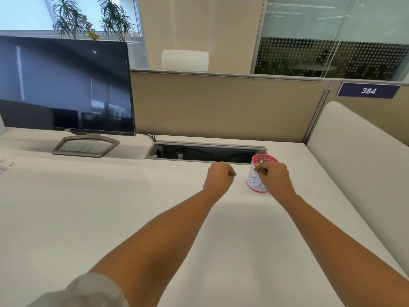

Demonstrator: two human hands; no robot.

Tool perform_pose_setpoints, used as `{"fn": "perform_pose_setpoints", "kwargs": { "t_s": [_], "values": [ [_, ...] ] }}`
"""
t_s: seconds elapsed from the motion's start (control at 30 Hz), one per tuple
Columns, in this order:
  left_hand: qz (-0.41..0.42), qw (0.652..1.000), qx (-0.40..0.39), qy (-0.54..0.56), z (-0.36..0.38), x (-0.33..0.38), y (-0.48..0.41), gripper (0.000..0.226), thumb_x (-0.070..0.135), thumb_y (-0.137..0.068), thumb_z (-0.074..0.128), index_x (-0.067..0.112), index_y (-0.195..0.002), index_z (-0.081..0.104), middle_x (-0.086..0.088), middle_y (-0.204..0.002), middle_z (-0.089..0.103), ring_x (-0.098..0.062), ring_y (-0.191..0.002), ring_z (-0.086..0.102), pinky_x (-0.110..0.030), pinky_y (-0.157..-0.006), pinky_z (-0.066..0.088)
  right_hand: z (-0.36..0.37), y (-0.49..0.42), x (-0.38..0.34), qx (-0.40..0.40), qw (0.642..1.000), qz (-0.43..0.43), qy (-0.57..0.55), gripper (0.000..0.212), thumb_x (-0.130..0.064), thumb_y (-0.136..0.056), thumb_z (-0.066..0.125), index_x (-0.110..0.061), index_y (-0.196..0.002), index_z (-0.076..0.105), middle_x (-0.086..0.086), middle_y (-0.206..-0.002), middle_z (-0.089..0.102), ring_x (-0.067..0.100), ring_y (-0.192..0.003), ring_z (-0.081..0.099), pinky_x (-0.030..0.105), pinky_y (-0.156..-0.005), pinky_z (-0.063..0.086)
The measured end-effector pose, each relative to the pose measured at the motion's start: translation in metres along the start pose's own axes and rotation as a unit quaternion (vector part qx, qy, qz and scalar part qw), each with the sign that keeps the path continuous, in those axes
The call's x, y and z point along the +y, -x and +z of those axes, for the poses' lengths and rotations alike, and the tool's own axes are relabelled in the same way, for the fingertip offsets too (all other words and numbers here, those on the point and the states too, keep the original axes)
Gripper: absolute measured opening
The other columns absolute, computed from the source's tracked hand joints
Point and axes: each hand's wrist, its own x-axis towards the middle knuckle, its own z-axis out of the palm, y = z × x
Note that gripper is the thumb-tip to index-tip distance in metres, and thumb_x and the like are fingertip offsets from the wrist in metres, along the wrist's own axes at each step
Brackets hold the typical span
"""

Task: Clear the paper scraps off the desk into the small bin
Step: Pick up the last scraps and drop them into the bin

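Observation:
The small pink bin [254,185] with a white label stands on the white desk [110,207], in front of the cable tray. Pink and white paper scraps [263,160] lie inside it. My right hand [273,177] hovers at the bin's front rim and covers part of it, with its fingertips pinched together; no scrap shows between them. Just left of the bin is my left hand [220,176], curled into a loose fist above the desk, and what it holds, if anything, is hidden. A few loose scraps [5,166] lie at the desk's far left edge.
A dark monitor [66,85] on a grey stand occupies the back left. An open cable tray [203,152] is sunk into the desk along the beige partition. A padded cream divider [354,162] bounds the desk on the right.

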Motion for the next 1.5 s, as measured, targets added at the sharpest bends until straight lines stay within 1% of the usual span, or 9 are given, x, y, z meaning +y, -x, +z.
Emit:
{"fn": "perform_pose_setpoints", "kwargs": {
  "t_s": [0.13, 0.23, 0.37, 0.57, 0.73, 0.87, 1.03, 1.17, 1.5],
  "values": [
    [0.003, 0.999, 0.015, 0.048, 0.013, 0.035, -0.034, 0.021, 0.003, -0.088, 0.055, 0.000, -0.102, 0.071, -0.017, -0.102, 0.071, -0.026, -0.092, 0.066, -0.022, -0.079, 0.046, -0.015, -0.027, 0.023, 0.022, 0.999, 0.026, 0.001, 0.027, -0.008, -0.091, 0.053, 0.000, -0.114, 0.064, 0.020, -0.115, 0.066, 0.034, -0.104, 0.060, 0.034, -0.093, 0.047],
    [-0.019, 0.997, 0.005, 0.072, 0.023, 0.051, -0.057, 0.020, 0.002, -0.087, 0.057, 0.000, -0.102, 0.070, -0.019, -0.101, 0.071, -0.023, -0.083, 0.063, -0.026, -0.080, 0.050, -0.017, -0.042, 0.031, 0.015, 0.999, 0.029, -0.018, 0.025, -0.005, -0.092, 0.051, 0.002, -0.111, 0.065, 0.020, -0.112, 0.067, 0.033, -0.103, 0.061, 0.033, -0.092, 0.047],
    [-0.048, 0.994, -0.017, 0.096, 0.032, 0.064, -0.077, 0.021, 0.005, -0.088, 0.057, -0.001, -0.106, 0.069, -0.020, -0.107, 0.068, -0.029, -0.099, 0.063, -0.034, -0.089, 0.052, -0.014, -0.057, 0.034, 0.004, 0.999, 0.029, -0.030, 0.026, -0.003, -0.094, 0.045, 0.000, -0.111, 0.065, 0.018, -0.114, 0.066, 0.032, -0.104, 0.061, 0.034, -0.092, 0.048],
    [-0.088, 0.987, -0.067, 0.113, 0.044, 0.074, -0.090, 0.026, 0.009, -0.093, 0.051, 0.000, -0.112, 0.065, -0.021, -0.117, 0.063, -0.031, -0.107, 0.061, -0.035, -0.090, 0.051, -0.009, -0.069, 0.034, 0.001, 1.000, 0.017, -0.015, 0.032, -0.006, -0.096, 0.037, -0.003, -0.116, 0.062, 0.017, -0.118, 0.064, 0.033, -0.106, 0.061, 0.034, -0.092, 0.049],
    [-0.087, 0.985, -0.059, 0.137, 0.048, 0.075, -0.090, 0.028, 0.009, -0.096, 0.044, 0.001, -0.115, 0.062, -0.020, -0.122, 0.059, -0.033, -0.112, 0.058, -0.038, -0.096, 0.048, -0.008, -0.071, 0.038, 0.009, 1.000, 0.015, -0.005, 0.030, -0.005, -0.096, 0.040, -0.003, -0.113, 0.064, 0.017, -0.115, 0.066, 0.032, -0.105, 0.061, 0.034, -0.092, 0.048],
    [-0.069, 0.987, -0.010, 0.145, 0.049, 0.071, -0.092, 0.022, 0.004, -0.091, 0.052, -0.001, -0.108, 0.066, -0.019, -0.116, 0.063, -0.029, -0.106, 0.061, -0.035, -0.095, 0.049, -0.008, -0.074, 0.037, -0.029, 0.999, 0.016, 0.020, 0.028, -0.005, -0.094, 0.045, -0.004, -0.113, 0.065, 0.017, -0.118, 0.065, 0.032, -0.108, 0.060, 0.034, -0.096, 0.047],
    [-0.056, 0.988, 0.037, 0.141, 0.050, 0.066, -0.095, 0.017, 0.002, -0.088, 0.056, 0.000, -0.100, 0.069, -0.017, -0.106, 0.068, -0.016, -0.082, 0.054, -0.027, -0.087, 0.048, -0.007, -0.082, 0.030, -0.089, 0.993, 0.013, 0.071, 0.027, -0.012, -0.093, 0.050, -0.009, -0.117, 0.064, 0.015, -0.117, 0.065, 0.031, -0.105, 0.061, 0.031, -0.094, 0.047],
    [-0.075, 0.985, 0.091, 0.128, 0.048, 0.060, -0.098, 0.015, 0.003, -0.087, 0.059, 0.003, -0.097, 0.070, -0.014, -0.104, 0.069, -0.020, -0.089, 0.062, -0.024, -0.084, 0.046, -0.002, -0.089, 0.027, -0.151, 0.980, 0.014, 0.127, 0.030, -0.019, -0.091, 0.056, -0.013, -0.119, 0.064, 0.013, -0.120, 0.062, 0.030, -0.106, 0.060, 0.031, -0.092, 0.048],
    [-0.094, 0.989, 0.046, 0.106, 0.053, 0.049, -0.092, 0.021, 0.008, -0.088, 0.060, 0.004, -0.106, 0.069, -0.015, -0.106, 0.069, -0.026, -0.097, 0.065, -0.032, -0.088, 0.051, 0.006, -0.096, 0.027, -0.195, 0.963, 0.008, 0.185, 0.029, -0.017, -0.087, 0.059, -0.010, -0.115, 0.064, 0.012, -0.114, 0.066, 0.025, -0.097, 0.060, 0.026, -0.080, 0.047]
  ]
}}
